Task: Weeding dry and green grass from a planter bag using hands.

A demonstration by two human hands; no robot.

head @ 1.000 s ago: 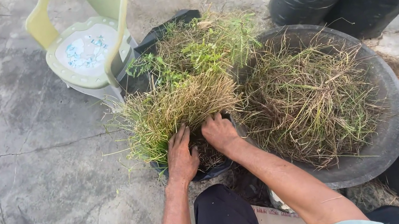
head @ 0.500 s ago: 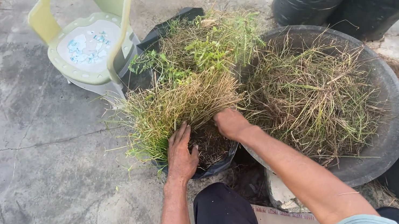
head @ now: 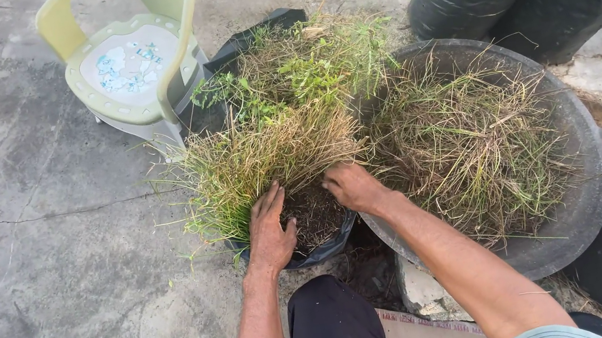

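1. At the grow bag (head: 314, 253), low centre: left hand (head: 269, 231) flat, fingers spread on the grass (head: 266, 158); right hand (head: 351, 186) curled into its roots, grip unclear.
2. Just right: basin (head: 589, 143) of pulled weeds (head: 471, 151).
3. Behind: green chair (head: 129, 59).

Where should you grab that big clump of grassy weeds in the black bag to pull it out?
Probably low down, at the base of the grassy clump where the stems meet the soil. Come from the near side, where both hands already dig in; the tops flop away and look thin and easy to snap.
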